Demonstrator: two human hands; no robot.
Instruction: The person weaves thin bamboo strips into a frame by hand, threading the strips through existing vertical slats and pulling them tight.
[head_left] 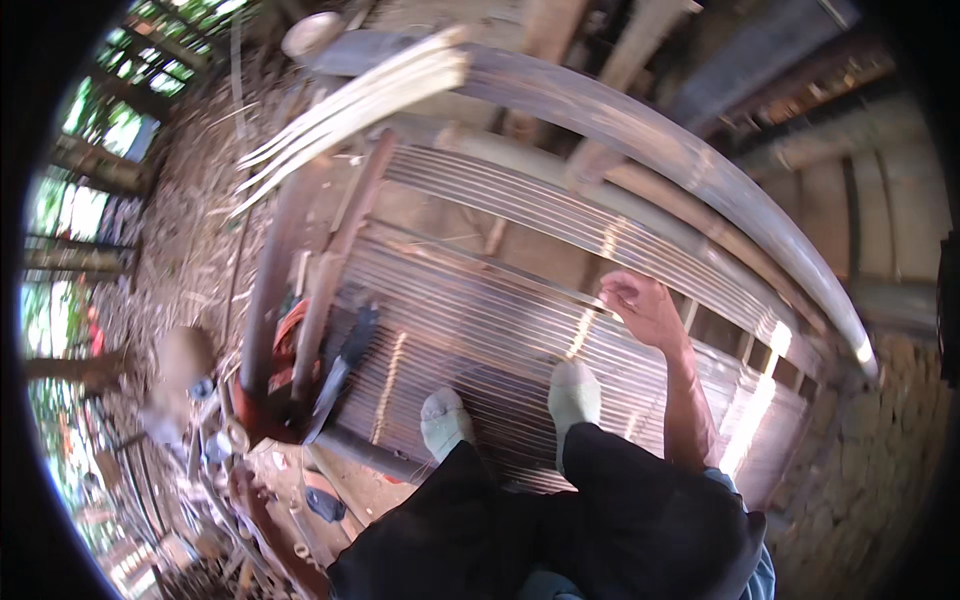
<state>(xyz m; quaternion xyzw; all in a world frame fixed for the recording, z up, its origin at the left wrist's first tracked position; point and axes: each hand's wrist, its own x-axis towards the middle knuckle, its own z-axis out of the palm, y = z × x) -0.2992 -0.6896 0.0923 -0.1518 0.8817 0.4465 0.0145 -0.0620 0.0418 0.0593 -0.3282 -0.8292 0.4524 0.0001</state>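
Note:
Below me lies a bench seat of thin, parallel bamboo slats (470, 310), with a wide gap across its far part. Along that gap runs a single narrow slat (520, 278). My right hand (640, 305) is closed at its right end, thumb and fingers pinched round it near a woven cross-tie. Low on the left, my left hand (248, 492) reaches out sideways over a cluttered patch of ground, away from the bench. Motion smears its fingers, and whether it holds anything does not show. My socked feet (447, 424) stand on the slats.
A thick curved bamboo pole (640, 110) forms the far edge. Split pale bamboo strips (370, 105) stick out at the upper left. Dark posts (335, 250) rise at the bench's left end, beside a dark-bladed tool (345, 365). A blurred person (180, 390) appears farther left.

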